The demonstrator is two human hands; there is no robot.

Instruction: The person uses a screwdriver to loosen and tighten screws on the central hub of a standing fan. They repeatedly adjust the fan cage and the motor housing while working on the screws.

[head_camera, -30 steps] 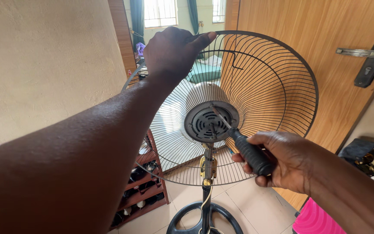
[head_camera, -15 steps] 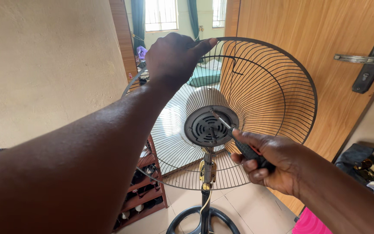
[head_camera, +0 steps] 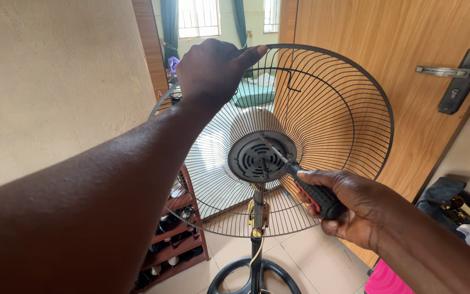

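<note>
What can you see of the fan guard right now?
The fan guard is a round, dished cage of thin dark wire ribs radiating from a dark slotted hub. It stands tilted on a pole. The left hand grips its top rim; the screwdriver in the right hand meets the hub.

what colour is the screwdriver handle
Black with red inserts; the screwdriver handle shows best in the head view, gripped in the right hand.
</note>
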